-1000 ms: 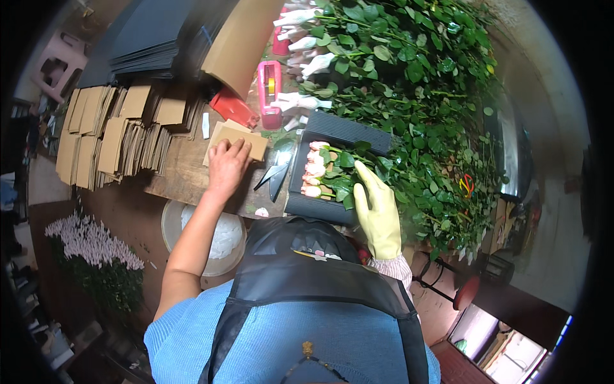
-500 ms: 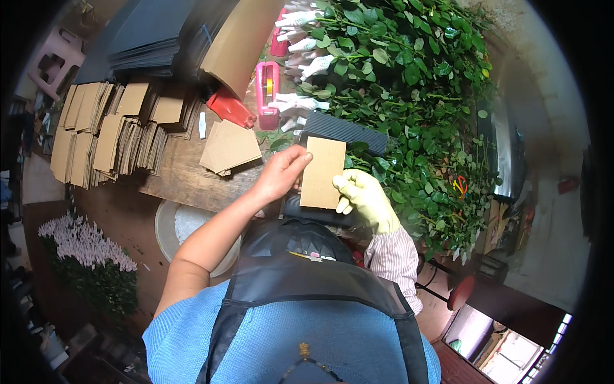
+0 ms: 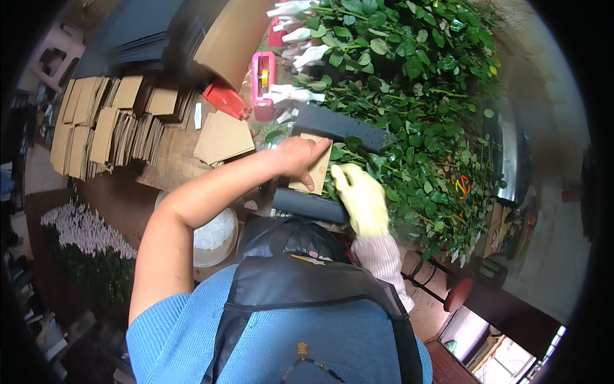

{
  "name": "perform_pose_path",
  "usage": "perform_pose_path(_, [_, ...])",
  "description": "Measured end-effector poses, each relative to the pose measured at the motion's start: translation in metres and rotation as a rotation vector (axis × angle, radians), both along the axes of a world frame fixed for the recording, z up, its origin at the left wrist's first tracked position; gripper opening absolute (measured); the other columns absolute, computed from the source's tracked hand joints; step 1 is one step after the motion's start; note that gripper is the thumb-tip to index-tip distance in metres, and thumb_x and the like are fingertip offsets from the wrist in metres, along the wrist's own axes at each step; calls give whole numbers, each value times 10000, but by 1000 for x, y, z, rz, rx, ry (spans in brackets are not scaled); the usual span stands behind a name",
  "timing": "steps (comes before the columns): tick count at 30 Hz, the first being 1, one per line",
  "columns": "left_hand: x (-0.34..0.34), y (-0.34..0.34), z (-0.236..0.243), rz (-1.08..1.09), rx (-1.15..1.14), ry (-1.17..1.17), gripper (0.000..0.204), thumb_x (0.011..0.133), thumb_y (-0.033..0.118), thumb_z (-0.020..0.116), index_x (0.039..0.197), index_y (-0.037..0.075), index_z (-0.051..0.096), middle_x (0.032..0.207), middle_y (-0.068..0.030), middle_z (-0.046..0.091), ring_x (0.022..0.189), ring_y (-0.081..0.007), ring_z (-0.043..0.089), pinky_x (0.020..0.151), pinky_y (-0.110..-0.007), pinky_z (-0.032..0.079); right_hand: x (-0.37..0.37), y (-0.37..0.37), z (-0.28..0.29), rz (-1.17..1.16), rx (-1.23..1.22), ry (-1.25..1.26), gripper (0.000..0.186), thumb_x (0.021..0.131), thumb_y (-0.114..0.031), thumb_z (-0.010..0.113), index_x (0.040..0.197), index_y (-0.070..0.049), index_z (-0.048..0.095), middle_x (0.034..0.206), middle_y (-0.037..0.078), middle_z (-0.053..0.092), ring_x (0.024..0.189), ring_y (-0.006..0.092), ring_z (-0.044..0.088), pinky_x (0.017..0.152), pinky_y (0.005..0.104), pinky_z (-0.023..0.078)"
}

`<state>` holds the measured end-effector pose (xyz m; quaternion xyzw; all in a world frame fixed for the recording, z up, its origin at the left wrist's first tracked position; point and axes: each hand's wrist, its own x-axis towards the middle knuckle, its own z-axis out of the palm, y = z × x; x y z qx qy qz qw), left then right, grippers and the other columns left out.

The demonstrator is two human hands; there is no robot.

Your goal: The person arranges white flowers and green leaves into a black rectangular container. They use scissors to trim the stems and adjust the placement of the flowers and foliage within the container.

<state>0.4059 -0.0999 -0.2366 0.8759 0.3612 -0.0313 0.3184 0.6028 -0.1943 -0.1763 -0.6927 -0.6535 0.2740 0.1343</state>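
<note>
A small tan cardboard piece (image 3: 320, 168) lies between two raised dark corrugated flaps, the far flap (image 3: 342, 126) and the near flap (image 3: 308, 205). My bare left hand (image 3: 299, 159) rests on this cardboard, thumb and forefinger spread apart across it. Just right of the card is my right hand (image 3: 363, 198) in a pale yellow glove, its fingers parted beside green leafy stems (image 3: 409, 173). No object shows in the glove. Some fingers of both hands are hidden.
Left of the flaps, loose cardboard pieces (image 3: 224, 137) lie on the wooden table (image 3: 173, 160), near a pink tape dispenser (image 3: 263, 86) and a red object (image 3: 226, 100). Cardboard stacks (image 3: 105, 128) stand further left. White-netted flower heads (image 3: 294, 94) line the stems. A white tub (image 3: 214, 240) sits below.
The cardboard piece has gone from being held up in both hands to lying between the flaps. My left hand now presses on top; my right hand has let go of it.
</note>
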Motion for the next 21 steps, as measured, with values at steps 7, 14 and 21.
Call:
perform_pose_path(7, [8, 7, 8, -21, -42, 69, 1130, 545, 458, 978, 1384, 5, 371, 954, -224, 710, 960, -451, 684, 833, -491, 549, 81, -92, -61, -316, -745, 491, 249, 1041, -274, 620, 1020, -47, 720, 835, 105, 757, 671, 169, 713, 611, 276, 544])
perform_pose_path(14, [5, 4, -3, 30, -46, 75, 1056, 612, 448, 946, 1391, 42, 361, 1034, -247, 703, 993, -459, 681, 828, -502, 552, 23, -38, 14, 553, 414, 406, 420, 860, -46, 736, 1268, 22, 660, 1276, 234, 672, 1159, 418, 660, 1030, 461, 510])
perform_pose_path(21, [11, 16, 5, -13, 14, 51, 365, 961, 169, 535, 1289, 18, 477, 1010, -274, 705, 960, -484, 679, 846, -540, 540, 27, 40, -16, 398, 146, 191, 322, 859, -281, 767, 1125, -102, 736, 916, 130, 742, 931, 319, 706, 867, 433, 534])
